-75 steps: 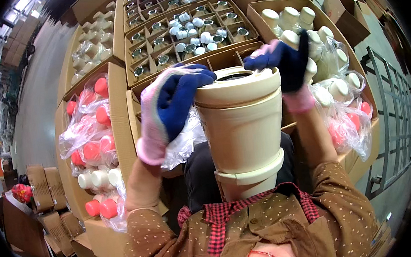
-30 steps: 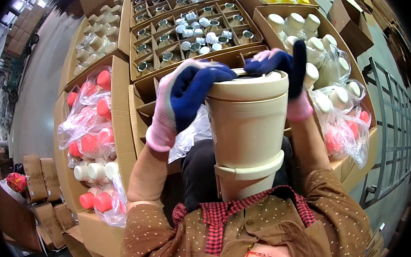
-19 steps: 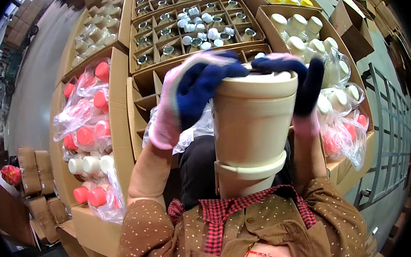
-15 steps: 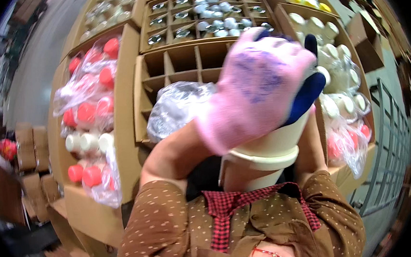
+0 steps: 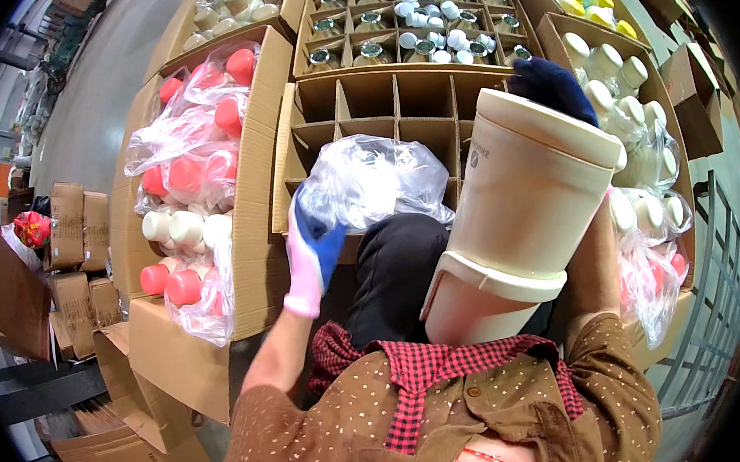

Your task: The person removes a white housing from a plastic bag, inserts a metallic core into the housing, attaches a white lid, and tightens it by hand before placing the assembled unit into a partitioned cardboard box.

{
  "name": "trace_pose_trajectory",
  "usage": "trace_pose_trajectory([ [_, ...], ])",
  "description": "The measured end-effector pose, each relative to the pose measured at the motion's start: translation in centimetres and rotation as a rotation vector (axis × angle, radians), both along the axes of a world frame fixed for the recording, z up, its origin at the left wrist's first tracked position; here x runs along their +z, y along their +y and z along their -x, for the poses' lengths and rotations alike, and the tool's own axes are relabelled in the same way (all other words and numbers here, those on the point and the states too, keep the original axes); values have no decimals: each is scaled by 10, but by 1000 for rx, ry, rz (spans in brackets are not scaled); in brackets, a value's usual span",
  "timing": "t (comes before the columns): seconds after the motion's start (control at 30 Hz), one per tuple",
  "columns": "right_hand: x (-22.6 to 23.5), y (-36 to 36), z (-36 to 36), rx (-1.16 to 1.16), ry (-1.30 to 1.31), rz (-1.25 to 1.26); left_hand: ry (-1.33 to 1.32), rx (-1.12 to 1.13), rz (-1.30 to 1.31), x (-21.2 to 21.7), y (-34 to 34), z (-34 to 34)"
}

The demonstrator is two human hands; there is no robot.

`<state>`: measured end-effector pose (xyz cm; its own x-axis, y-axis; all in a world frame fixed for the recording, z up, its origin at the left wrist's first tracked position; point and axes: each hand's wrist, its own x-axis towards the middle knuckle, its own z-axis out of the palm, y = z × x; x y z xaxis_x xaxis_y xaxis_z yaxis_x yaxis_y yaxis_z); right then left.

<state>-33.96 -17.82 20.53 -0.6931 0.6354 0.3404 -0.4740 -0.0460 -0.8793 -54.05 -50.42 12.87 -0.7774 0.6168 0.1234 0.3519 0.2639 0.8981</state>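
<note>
My right hand [image 5: 553,93], in a glove with dark blue fingers, curls over the upper right rim of a tall cream plastic container [image 5: 528,192]. The arm runs behind the container, so the palm is hidden. The container tilts across my lap, its lower part sitting in a collared sleeve [image 5: 497,295]. My left hand [image 5: 309,257], in a pink glove with a blue palm, is at the left edge of a crumpled clear plastic bag [image 5: 379,178]. Its thumb and fingers are apart. The bag lies on a cardboard box with dividers [image 5: 397,129]; its contents cannot be made out.
To the left stands an open carton [image 5: 249,180] of red-capped and white-capped bottles in plastic. A carton of white bottles [image 5: 638,153] is at the right. Beyond are divided boxes with glass jars [image 5: 371,54] and white caps. A metal rack [image 5: 702,248] stands at far right.
My left hand has left the container's top and moved left and down to the bag. The container now shows in full, with my right hand still at its rim. The view has shifted slightly.
</note>
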Motion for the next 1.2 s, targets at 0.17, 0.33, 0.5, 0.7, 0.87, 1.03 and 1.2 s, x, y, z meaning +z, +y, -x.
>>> trace_pose_trajectory([
  [0.17,17,39,20,268,56,10,-147,-203,-321,66,153,67],
  [0.33,37,55,78,592,15,76,371,-293,-142,83,281,95],
  [0.5,-6,48,111,-78,-520,-492,-426,-560,-164,122,256,83],
  [0.7,-77,59,95,-516,-482,-492,-222,-145,-707,57,138,129],
  [0.87,-24,45,77,134,-504,-478,-606,-192,-325,-35,69,83],
  [1.03,-80,0,119,172,-399,-763,-650,-283,-562,1,159,53],
  [1.2,-4,41,57,127,-182,189,-529,-562,-277,108,196,27],
])
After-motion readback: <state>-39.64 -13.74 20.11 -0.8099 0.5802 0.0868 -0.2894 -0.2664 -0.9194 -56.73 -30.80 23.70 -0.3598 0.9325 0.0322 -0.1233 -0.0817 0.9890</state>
